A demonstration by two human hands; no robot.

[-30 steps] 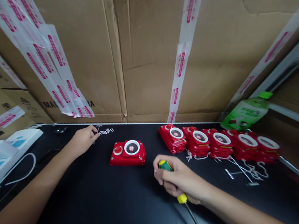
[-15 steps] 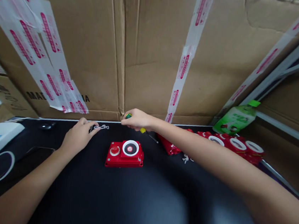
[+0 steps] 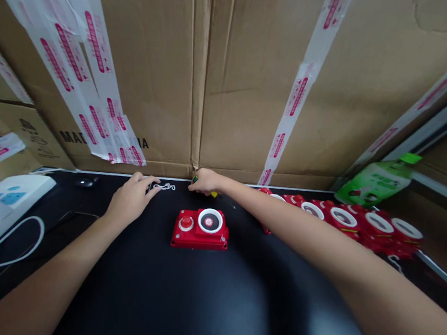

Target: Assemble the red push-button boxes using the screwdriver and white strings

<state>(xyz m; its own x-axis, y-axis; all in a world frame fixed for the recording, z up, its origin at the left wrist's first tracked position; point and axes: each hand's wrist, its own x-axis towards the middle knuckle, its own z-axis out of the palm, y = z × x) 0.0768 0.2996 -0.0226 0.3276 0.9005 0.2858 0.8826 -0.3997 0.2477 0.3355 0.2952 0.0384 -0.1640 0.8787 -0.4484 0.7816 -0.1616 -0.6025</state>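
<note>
My left hand (image 3: 131, 198) rests at the back of the black table, thumb and forefinger apart around the near end of a small white looped cord (image 3: 165, 186). Whether the fingertips touch the cord is hard to tell. My right hand (image 3: 206, 181) is closed around a screwdriver (image 3: 215, 194) with a green and yellow handle, its thin shaft pointing right, close to the cardboard. Between and in front of both hands lies a red box-shaped device (image 3: 200, 234) with a red round button and a white-ringed dark disc. Screws show at its corners.
Several similar red devices (image 3: 344, 217) stand in a row at right, partly behind my right forearm. A green bottle (image 3: 379, 181) leans behind them. Large cardboard (image 3: 243, 95) walls off the back. At left are a white power strip (image 3: 24, 202), its cable and a black mouse (image 3: 85, 181).
The view has shifted, so everything sits further right and more of the red row shows. My right hand has lowered slightly with the screwdriver. My left hand stays by the cord.
</note>
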